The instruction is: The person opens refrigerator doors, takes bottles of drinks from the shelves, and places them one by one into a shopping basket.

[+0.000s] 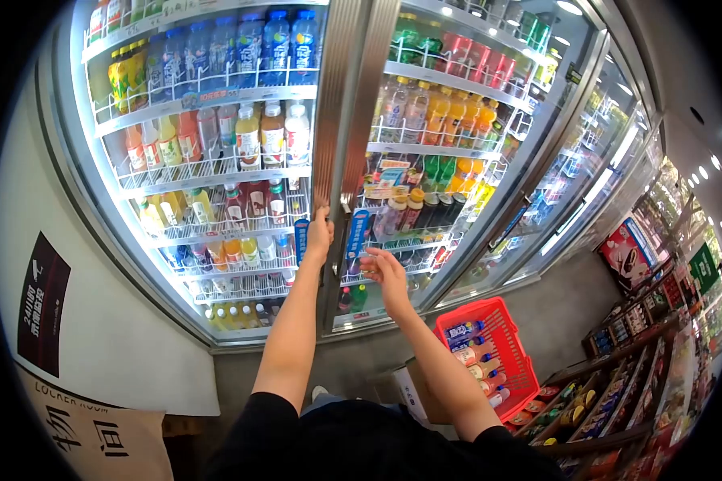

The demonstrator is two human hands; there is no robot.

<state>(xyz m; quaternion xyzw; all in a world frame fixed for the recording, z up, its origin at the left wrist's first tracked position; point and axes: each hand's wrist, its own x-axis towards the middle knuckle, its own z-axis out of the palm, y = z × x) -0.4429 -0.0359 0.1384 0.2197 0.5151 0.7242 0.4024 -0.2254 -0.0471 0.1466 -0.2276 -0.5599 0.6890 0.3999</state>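
My left hand (319, 235) reaches up to the inner edge of the left glass door (212, 184), its fingers wrapped round the upright door handle, which it mostly hides. My right hand (387, 276) hangs in the air before the right glass door (433, 188), fingers loosely curled and apart, with nothing in it. A blue sticker (358, 233) is on that door just above the right hand. Behind the left door, shelves carry rows of blue-capped bottles (277, 48), juice bottles (249, 136) and other drinks.
A red shopping basket (524, 361) with several bottles stands at my right, beside a cardboard box (425, 393). Low shelves of packaged goods (610, 401) line the right. More fridge doors (569, 168) run along the right side. A white wall panel (120, 321) is at left.
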